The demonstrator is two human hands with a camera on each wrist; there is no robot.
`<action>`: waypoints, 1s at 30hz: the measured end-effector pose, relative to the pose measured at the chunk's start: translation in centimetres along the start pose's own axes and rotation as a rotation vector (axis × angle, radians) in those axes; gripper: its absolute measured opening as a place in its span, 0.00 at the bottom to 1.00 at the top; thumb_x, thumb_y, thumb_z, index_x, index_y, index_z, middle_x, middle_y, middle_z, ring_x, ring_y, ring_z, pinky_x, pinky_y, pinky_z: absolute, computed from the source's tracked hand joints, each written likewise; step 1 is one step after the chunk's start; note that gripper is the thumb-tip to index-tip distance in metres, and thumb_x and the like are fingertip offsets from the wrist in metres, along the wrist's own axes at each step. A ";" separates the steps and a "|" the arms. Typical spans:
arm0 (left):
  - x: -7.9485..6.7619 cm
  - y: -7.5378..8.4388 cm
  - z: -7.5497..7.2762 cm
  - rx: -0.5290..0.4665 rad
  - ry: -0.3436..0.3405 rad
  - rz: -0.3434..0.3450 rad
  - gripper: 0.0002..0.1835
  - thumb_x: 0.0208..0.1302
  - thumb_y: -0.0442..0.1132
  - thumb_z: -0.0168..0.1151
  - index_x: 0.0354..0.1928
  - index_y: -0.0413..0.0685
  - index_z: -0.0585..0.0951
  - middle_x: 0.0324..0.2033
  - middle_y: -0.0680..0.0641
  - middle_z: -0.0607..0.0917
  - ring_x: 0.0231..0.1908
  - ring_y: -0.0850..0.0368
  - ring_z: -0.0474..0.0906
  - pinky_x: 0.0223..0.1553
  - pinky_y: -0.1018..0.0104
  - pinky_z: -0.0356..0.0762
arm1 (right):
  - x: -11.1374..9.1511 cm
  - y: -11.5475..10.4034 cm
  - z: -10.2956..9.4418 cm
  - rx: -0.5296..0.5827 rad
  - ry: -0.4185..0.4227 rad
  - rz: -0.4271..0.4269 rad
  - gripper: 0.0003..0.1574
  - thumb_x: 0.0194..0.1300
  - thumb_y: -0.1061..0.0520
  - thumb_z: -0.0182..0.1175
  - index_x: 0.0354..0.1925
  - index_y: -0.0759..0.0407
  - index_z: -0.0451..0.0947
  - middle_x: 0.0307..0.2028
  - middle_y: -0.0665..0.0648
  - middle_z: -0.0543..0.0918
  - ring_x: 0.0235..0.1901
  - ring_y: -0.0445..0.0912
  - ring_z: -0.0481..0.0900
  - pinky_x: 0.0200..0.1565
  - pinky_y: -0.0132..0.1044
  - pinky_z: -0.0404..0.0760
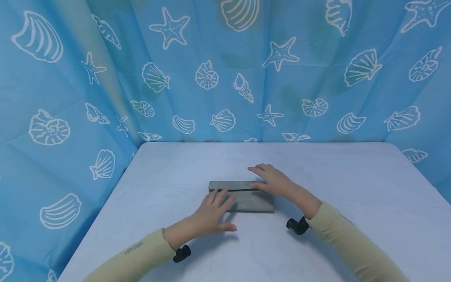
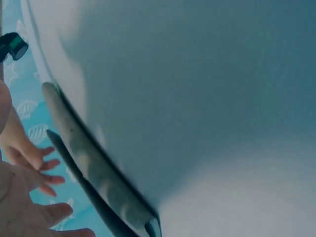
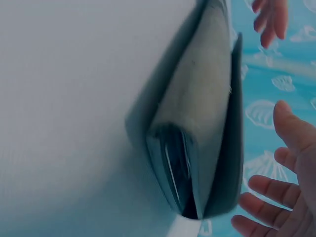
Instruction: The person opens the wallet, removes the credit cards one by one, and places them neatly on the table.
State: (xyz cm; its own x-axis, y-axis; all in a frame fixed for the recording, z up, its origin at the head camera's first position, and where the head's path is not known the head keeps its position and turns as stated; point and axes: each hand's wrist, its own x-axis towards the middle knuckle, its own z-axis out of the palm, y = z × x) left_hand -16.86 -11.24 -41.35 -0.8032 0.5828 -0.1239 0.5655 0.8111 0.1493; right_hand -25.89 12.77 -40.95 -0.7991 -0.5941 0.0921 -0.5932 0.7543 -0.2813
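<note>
A grey folded case point(image 1: 250, 201) with a flap along its far side lies flat on the white table. Over its near left part hovers my left hand point(image 1: 208, 219), fingers spread and thumb pointing right. My right hand point(image 1: 276, 182) is above the far right corner, its fingers loosely extended to the left. In the right wrist view the case point(image 3: 197, 94) shows an open end with dark layers inside, and the flap stands slightly apart from the body. Beside it, the right hand point(image 3: 286, 192) has its fingers apart. The left wrist view shows the case's point(image 2: 94, 158) long rounded edge.
The table point(image 1: 176, 164) has a white cover and rounded far corners. A blue curtain point(image 1: 229, 55) with white shells and starfish hangs behind it and along the left. Small black devices sit under each wrist, the left one point(image 1: 182, 253) and the right one point(image 1: 297, 226).
</note>
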 end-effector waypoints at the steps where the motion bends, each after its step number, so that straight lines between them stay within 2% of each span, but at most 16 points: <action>1: 0.0 0.1 0.1 0.012 -0.005 -0.003 0.47 0.56 0.67 0.52 0.71 0.52 0.49 0.70 0.40 0.48 0.67 0.33 0.44 0.63 0.39 0.50 | 0.2 -0.2 0.1 -0.008 -0.002 -0.013 0.37 0.63 0.42 0.55 0.64 0.58 0.63 0.55 0.64 0.72 0.55 0.57 0.70 0.53 0.52 0.72; 7: 0.1 0.2 0.6 0.098 -0.051 -0.012 0.48 0.54 0.69 0.50 0.71 0.51 0.51 0.70 0.41 0.49 0.67 0.33 0.44 0.63 0.40 0.52 | 1.0 -1.5 0.6 -0.020 0.002 -0.075 0.33 0.63 0.42 0.55 0.60 0.57 0.68 0.50 0.60 0.75 0.50 0.54 0.73 0.49 0.49 0.74; 14: 0.1 0.5 0.6 0.146 -0.147 -0.020 0.48 0.55 0.71 0.48 0.71 0.53 0.51 0.71 0.42 0.46 0.68 0.35 0.42 0.64 0.43 0.51 | 2.0 -1.8 1.9 -0.069 -0.020 -0.077 0.30 0.61 0.40 0.55 0.55 0.55 0.74 0.44 0.57 0.77 0.44 0.49 0.75 0.45 0.43 0.76; 22: 0.2 0.7 0.6 0.134 -0.207 -0.053 0.48 0.54 0.71 0.46 0.71 0.52 0.51 0.71 0.43 0.47 0.68 0.39 0.44 0.66 0.48 0.51 | 2.3 -1.9 2.9 -0.155 0.001 -0.135 0.28 0.60 0.36 0.55 0.49 0.53 0.78 0.37 0.53 0.76 0.35 0.43 0.72 0.37 0.37 0.74; 30: 0.4 0.8 0.6 0.126 -0.250 -0.086 0.49 0.53 0.72 0.48 0.71 0.54 0.51 0.71 0.44 0.46 0.69 0.40 0.43 0.66 0.49 0.52 | 2.9 -1.7 3.4 -0.122 -0.004 -0.151 0.24 0.61 0.38 0.55 0.46 0.53 0.77 0.35 0.52 0.74 0.32 0.42 0.71 0.34 0.36 0.74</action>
State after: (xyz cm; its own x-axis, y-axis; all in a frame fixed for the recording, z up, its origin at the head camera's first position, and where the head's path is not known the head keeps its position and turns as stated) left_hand -16.62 -10.30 -41.92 -0.7870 0.4933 -0.3706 0.5288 0.8487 0.0067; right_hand -26.85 8.87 -43.47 -0.6998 -0.7040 0.1209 -0.7140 0.6846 -0.1466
